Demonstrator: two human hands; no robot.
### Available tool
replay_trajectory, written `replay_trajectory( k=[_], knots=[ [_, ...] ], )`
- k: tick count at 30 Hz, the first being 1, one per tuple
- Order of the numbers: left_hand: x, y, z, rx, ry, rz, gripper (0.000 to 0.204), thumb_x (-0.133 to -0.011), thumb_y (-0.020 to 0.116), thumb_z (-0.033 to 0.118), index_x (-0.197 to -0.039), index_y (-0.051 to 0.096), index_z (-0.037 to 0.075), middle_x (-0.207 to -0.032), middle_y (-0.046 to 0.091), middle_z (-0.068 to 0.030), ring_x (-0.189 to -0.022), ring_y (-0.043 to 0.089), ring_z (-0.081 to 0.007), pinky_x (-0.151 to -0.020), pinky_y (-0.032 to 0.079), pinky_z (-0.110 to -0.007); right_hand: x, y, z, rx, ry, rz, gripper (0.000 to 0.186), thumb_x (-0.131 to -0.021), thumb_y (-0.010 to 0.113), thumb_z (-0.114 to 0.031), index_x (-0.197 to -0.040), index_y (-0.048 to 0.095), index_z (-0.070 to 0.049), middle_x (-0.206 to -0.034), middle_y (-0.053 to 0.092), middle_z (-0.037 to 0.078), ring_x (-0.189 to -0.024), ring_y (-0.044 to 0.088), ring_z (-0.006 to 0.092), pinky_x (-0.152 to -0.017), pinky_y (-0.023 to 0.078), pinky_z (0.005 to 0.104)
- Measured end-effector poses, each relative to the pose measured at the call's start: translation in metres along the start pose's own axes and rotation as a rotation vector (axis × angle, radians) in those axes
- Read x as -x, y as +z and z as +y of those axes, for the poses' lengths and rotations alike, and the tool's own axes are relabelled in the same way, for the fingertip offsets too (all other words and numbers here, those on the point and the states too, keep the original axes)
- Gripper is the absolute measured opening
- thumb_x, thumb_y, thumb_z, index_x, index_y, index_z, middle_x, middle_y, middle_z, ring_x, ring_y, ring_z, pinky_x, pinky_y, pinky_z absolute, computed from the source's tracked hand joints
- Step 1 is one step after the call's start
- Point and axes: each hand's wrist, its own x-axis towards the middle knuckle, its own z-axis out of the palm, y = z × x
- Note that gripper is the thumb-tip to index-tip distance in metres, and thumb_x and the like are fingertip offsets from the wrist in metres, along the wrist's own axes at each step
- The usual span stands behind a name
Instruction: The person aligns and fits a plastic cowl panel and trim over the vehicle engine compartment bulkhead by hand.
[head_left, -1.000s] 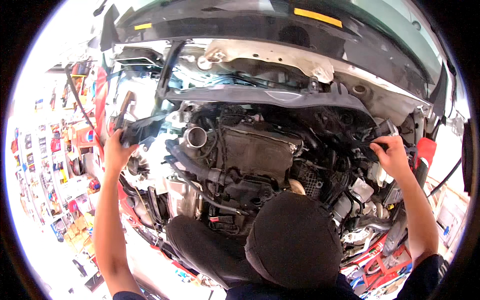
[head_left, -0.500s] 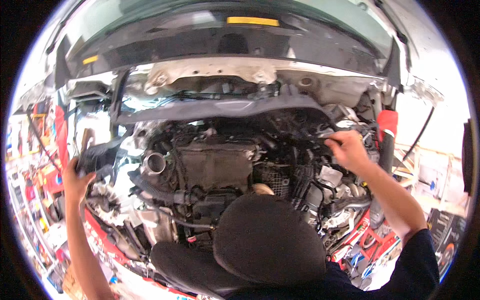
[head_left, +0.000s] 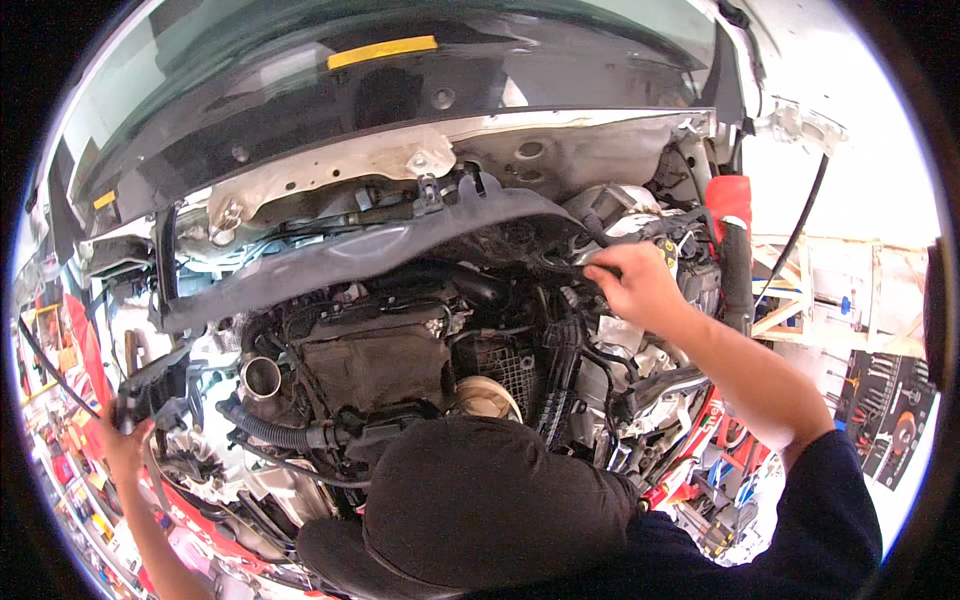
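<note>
A long dark grey plastic panel (head_left: 330, 257) stretches across the back of an open engine bay. At its right end, my right hand (head_left: 640, 285) is closed, with thumb and forefinger pinched together at some dark parts; what lies between the fingertips is hidden. My left hand (head_left: 124, 448) is at the bay's far left edge, its fingers around a black plastic part (head_left: 155, 383) and the thumb standing apart. Between the hands sits the engine with a dirty dark cover (head_left: 375, 362). Left of it are an open round metal pipe (head_left: 246, 378) and a black ribbed hose (head_left: 275, 430).
A dark cap (head_left: 470, 510) hides the near middle of the bay. Behind the panel rises the windscreen with a yellow strip (head_left: 382, 52). A red-topped strut-like part (head_left: 729, 205) stands at the right. Beyond lie a wooden frame (head_left: 835, 290) and a tool board (head_left: 892, 410).
The view has tilted and swung right, so the engine bay appears farther left and slanted. Both hands keep about the same places against the car.
</note>
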Motion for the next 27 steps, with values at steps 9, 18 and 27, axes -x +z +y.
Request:
replay_trajectory(
  k=[9,18,27],
  knots=[
    [0.021,-0.011,0.031,0.017,-0.057,-0.072,0.05,-0.068,0.077,-0.007,-0.114,0.057,-0.005,-0.101,0.065,-0.0104,-0.092,0.061,-0.0189,-0.087,0.047,-0.031,0.022,0.016,0.019,0.04,-0.051,0.119,0.014,-0.08,0.068,-0.017,-0.081,0.07,-0.003,-0.073,0.065,0.016,-0.064,0.062,0.0369,-0.059,0.048,0.0433],
    [0.057,0.012,0.032,-0.1,-0.095,-0.035,0.052,-0.069,0.078,0.003,-0.116,0.056,-0.006,-0.103,0.066,-0.0152,-0.094,0.062,-0.0246,-0.09,0.046,-0.033,0.03,0.005,-0.017,0.022,-0.078,0.052,0.012,-0.082,0.066,-0.015,-0.078,0.065,-0.004,-0.072,0.063,0.016,-0.07,0.063,0.0357,-0.061,0.05,0.0449],
    [0.048,0.004,-0.02,-0.387,0.004,-0.175,0.083,-0.07,0.074,0.006,-0.142,0.035,-0.005,-0.141,0.046,-0.0236,-0.132,0.042,-0.0365,-0.113,0.028,-0.041,0.067,0.038,-0.036,0.172,0.121,-0.056,0.013,-0.079,0.063,-0.016,-0.09,0.063,-0.009,-0.076,0.059,0.008,-0.069,0.064,0.0251,-0.06,0.052,0.0372]
  ],
)
